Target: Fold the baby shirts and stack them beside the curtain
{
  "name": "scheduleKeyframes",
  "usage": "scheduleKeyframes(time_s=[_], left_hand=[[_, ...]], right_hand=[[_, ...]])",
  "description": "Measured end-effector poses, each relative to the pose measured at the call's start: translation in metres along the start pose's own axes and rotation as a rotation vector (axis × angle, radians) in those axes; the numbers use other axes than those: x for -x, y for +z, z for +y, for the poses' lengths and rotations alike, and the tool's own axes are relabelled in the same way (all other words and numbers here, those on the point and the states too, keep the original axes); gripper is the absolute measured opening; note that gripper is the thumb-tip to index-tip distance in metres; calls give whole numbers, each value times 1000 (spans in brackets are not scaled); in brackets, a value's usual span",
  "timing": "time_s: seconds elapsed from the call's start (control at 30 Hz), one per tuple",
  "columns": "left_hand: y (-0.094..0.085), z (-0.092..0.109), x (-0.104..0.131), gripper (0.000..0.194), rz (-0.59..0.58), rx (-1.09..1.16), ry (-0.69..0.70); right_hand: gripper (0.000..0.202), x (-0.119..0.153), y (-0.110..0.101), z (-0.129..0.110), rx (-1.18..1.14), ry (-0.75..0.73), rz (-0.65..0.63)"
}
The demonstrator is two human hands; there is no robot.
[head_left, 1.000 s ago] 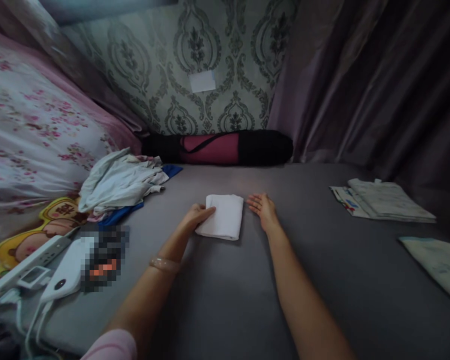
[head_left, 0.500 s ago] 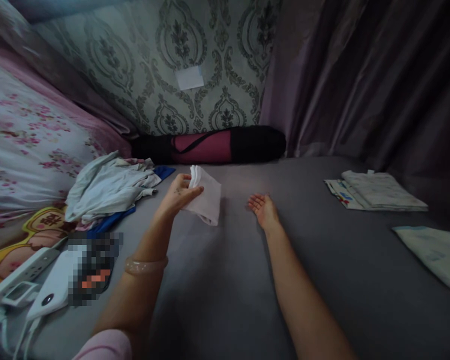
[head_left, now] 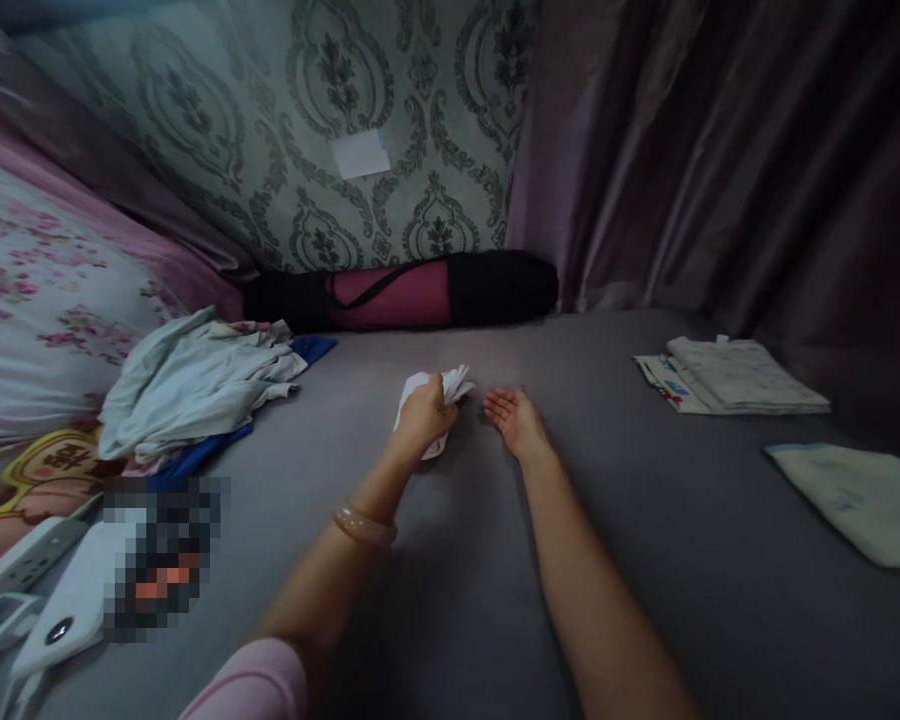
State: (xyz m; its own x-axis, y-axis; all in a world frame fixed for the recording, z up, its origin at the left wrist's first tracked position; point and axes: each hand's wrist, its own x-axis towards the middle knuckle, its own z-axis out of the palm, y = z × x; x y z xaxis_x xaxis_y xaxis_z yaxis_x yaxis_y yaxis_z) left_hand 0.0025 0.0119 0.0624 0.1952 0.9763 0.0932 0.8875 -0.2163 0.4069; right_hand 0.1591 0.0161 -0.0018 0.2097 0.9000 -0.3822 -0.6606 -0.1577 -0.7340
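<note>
Left hand (head_left: 424, 412) closes on a folded white cloth (head_left: 459, 381), over the middle of the grey sheet (head_left: 607, 420), nearer the far edge, where a black-and-maroon bag (head_left: 426, 298) lies; layered folds fan out from the grip toward the right hand (head_left: 515, 422); that one is empty, palm turned up, fingers slightly curled, just right of the cloth, a small gap between; left hand is the nearer, in contact; cloth's long axis hidden by the grip, cannot tell.
</note>
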Motion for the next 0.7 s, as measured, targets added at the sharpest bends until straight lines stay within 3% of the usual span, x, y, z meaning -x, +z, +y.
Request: scheduleKeyframes(time_s=[0.13,0.23,0.33,0.47,0.6,0.7], left_hand=[[2,-2,-7,41,-110,177,-58],[2,-8,-16,32,-34,217,-42],[11,-12,-20,35,88,70,128],[39,-9,-13,46,47,-194,344],[63,-2,-7,58,-79,-329,365],[64,0,-8,61,-156,-363,357]], right_hand=[[41,-2,0,-1,-7,19,14],[42,-5,-1,0,2,25,3],[41,-8,-4,2,29,0,-29],[42,-10,-5,3,42,-17,-23],[43,-7,-3,1,9,-2,-2],[44,-7,-2,-1,-8,-5,12]])
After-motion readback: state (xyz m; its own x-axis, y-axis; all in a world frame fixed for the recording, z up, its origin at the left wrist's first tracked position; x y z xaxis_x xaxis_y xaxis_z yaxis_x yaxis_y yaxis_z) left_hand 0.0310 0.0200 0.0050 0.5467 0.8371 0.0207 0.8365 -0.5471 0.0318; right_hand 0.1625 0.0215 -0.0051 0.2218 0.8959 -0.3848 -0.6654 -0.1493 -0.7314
